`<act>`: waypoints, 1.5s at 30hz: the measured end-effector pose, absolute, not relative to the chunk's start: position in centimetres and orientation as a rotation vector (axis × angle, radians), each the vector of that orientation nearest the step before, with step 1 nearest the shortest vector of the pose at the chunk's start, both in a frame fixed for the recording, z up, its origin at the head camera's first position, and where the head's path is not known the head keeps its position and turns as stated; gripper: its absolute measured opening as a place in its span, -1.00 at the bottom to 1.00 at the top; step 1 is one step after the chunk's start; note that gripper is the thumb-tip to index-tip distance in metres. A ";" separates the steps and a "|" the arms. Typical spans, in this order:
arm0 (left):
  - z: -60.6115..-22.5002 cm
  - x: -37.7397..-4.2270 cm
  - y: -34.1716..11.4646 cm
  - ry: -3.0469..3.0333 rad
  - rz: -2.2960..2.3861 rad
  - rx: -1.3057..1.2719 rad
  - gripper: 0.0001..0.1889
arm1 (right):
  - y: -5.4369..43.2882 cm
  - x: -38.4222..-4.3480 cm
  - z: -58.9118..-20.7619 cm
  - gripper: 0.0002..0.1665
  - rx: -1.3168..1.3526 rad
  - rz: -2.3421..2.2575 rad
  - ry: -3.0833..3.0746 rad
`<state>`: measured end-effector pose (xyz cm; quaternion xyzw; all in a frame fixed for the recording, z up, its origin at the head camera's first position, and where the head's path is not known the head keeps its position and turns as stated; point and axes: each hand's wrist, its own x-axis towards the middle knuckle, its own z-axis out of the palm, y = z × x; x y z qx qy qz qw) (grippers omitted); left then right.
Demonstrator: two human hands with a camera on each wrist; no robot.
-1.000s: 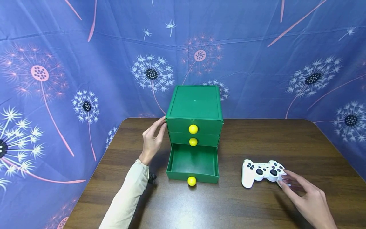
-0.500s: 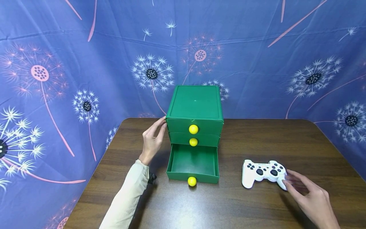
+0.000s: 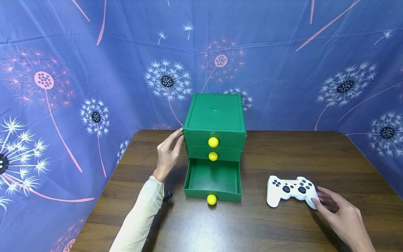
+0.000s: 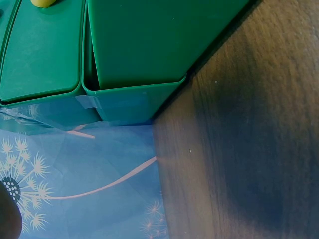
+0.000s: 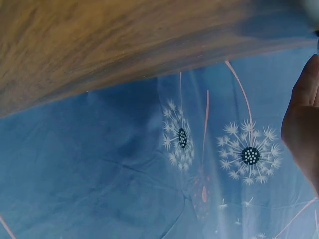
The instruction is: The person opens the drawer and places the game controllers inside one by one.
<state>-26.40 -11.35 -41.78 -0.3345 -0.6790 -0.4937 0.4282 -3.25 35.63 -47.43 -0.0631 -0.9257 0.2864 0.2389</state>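
A green drawer unit with yellow round knobs stands mid-table. Its bottom drawer is pulled out, with nothing inside. My left hand rests its fingertips against the unit's left side, near the upper front edge. To the right lies a white game controller, flat on the table with its buttons facing up. My right hand is at the controller's right handle, thumb tip overlapping it and fingers loosely bent along its outer edge. In the right wrist view, part of the right hand shows at the right border.
The brown wooden table reaches back to a blue curtain printed with dandelions. Under the left wrist a small black object shows beside the sleeve.
My right hand has slid slightly to the right, uncovering more of the controller's right handle. The left hand and the drawer unit stay in place.
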 end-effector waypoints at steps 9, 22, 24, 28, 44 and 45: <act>-41.9 -26.4 -11.3 -1.699 -1.244 -0.852 -0.62 | 36.2 -3.7 -48.1 -0.45 -0.176 0.813 -2.575; -41.8 -26.4 -11.3 -1.700 -1.247 -0.849 -0.63 | 36.3 -4.4 -48.4 -0.37 -0.200 0.801 -2.635; -41.8 -26.4 -11.3 -1.700 -1.248 -0.850 -0.64 | 36.4 -4.6 -48.3 -0.34 -0.203 0.789 -2.651; -41.9 -26.4 -11.3 -1.701 -1.251 -0.849 -0.63 | 36.6 -4.8 -48.2 -0.30 -0.208 0.758 -2.683; -41.8 -26.4 -11.4 -1.709 -1.257 -0.845 -0.65 | 36.8 -5.0 -48.2 -0.27 -0.169 0.750 -2.693; -41.8 -26.4 -11.4 -1.711 -1.259 -0.844 -0.65 | 36.8 -5.0 -48.2 -0.27 -0.165 0.752 -2.690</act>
